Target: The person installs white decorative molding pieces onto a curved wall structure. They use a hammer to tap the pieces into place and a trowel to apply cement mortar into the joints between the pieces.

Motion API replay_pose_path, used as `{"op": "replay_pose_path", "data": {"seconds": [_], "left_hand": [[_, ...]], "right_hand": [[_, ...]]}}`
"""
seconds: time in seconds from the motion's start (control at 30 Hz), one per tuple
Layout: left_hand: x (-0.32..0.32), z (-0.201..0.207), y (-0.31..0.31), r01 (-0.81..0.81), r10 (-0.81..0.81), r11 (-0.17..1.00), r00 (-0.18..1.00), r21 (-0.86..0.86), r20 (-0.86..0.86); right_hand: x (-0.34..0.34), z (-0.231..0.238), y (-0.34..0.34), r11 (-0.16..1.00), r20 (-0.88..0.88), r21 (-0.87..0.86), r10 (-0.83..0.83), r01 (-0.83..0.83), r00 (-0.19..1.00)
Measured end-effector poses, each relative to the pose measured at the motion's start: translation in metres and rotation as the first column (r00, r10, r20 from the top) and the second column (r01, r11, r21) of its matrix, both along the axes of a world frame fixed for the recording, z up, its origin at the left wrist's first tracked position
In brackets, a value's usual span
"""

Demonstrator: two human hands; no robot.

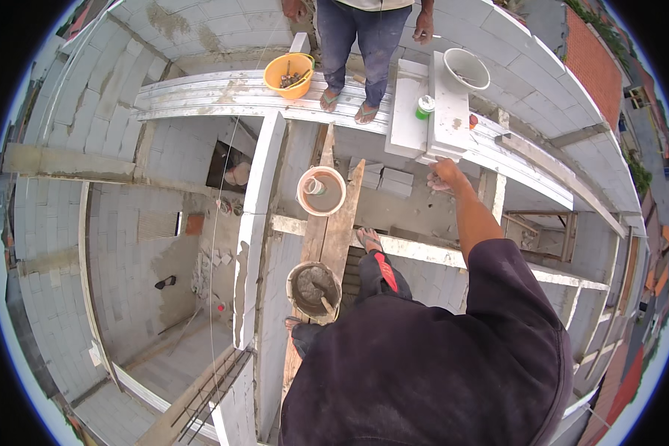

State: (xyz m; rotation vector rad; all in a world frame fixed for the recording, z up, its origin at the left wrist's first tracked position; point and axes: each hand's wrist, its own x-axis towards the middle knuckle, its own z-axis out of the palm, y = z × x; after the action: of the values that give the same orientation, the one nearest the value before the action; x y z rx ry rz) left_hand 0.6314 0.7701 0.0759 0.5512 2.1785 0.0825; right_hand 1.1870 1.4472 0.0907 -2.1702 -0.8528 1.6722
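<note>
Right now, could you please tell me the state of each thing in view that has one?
Orange bucket: upright, items inside
White bucket: upright, contents unclear
Green-and-white container: upright
White blocks: stacked
Pale-rimmed bucket: upright, holding murky liquid and a small cup
Mortar bucket: partly filled, tool inside
Co-worker: standing
Right hand: outstretched beside the blocks, grip unclear
</note>
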Motion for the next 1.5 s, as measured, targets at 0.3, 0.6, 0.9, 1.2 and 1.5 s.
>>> {"op": "replay_pose_path", "data": {"seconds": [0.3, 0.6, 0.9, 1.2, 1.5], "left_hand": [[-0.002, -0.024, 0.054, 0.152, -0.153, 0.986, 0.988, 0.065, -0.002], [-0.021, -0.038, 0.086, 0.535, -0.469, 0.765, 0.845, 0.360, -0.257], [-0.012, -0.052, 0.069, 0.500, -0.458, 0.827, 0.864, 0.257, -0.208], [-0.016, -0.039, 0.077, 0.163, -0.174, 0.973, 0.983, 0.166, 0.056], [-0.022, -0.038, 0.095, 0.152, -0.166, 0.977, 0.982, 0.147, 0.090]], "right_hand": [[-0.099, -0.085, -0.297, 0.824, -0.192, -0.353, 0.401, -0.444, 0.896], [-0.025, -0.034, -0.236, 0.942, -0.153, -0.232, 0.209, -0.241, 0.966], [-0.073, -0.055, -0.261, 0.902, -0.161, -0.288, 0.286, -0.322, 0.945], [-0.055, -0.070, -0.242, 0.953, -0.137, -0.209, 0.196, -0.222, 0.971], [-0.039, -0.063, -0.233, 0.973, -0.119, -0.191, 0.107, -0.128, 0.987]]}}
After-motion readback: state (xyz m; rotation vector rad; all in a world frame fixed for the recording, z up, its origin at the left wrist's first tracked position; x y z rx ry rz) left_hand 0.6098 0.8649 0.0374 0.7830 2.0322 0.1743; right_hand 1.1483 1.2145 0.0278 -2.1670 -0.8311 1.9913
